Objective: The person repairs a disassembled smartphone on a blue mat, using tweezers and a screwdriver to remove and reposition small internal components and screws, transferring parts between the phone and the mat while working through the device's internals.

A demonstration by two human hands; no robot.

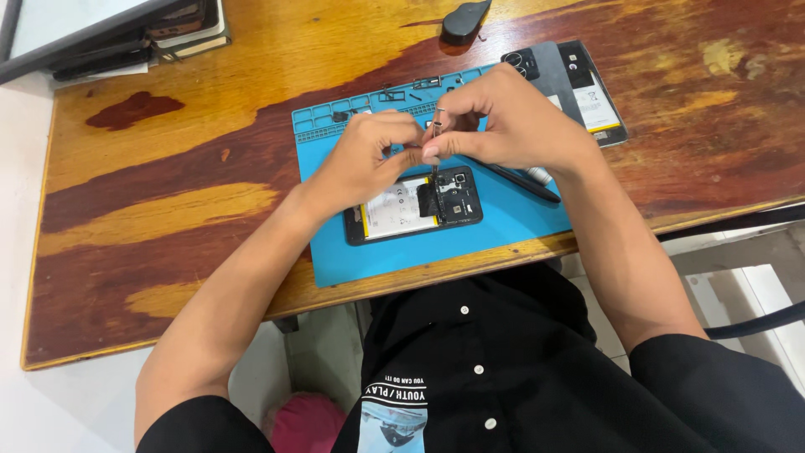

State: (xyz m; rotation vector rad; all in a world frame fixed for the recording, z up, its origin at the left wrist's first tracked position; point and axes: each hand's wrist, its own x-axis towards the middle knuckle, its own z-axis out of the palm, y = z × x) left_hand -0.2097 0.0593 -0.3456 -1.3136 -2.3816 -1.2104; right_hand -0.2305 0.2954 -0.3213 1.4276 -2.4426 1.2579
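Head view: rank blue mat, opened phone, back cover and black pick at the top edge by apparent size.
1. Blue mat
2. Opened phone, back cover: look alike, and hands hide part of each, so unranked
3. Black pick

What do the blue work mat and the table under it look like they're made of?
Blue work mat: likely silicone or rubber, matte, with moulded tray compartments along its far edge. Brown table: varnished wood, glossy, with streaky grain and worn patches.
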